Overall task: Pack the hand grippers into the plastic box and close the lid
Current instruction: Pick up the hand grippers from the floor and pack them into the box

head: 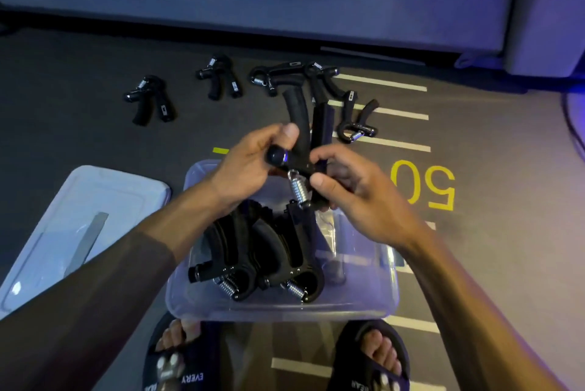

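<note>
Hands together over clear plastic box (364,302) on floor. Left hand (250,165) curled round knob end of black hand gripper (299,150); right hand (351,188) pinches same gripper by frame beside its spring, handles pointing away from person. Several packed grippers (266,260) lie side by side in box, springs toward near wall. Lid (79,200) flat on floor left of box, apart from it. Five loose grippers (152,99) spread on floor beyond box.

Your head camera looks steeply down (wide-angle, close) past your left hand (250,165) and right hand (354,197) to the floor (490,248).
</note>
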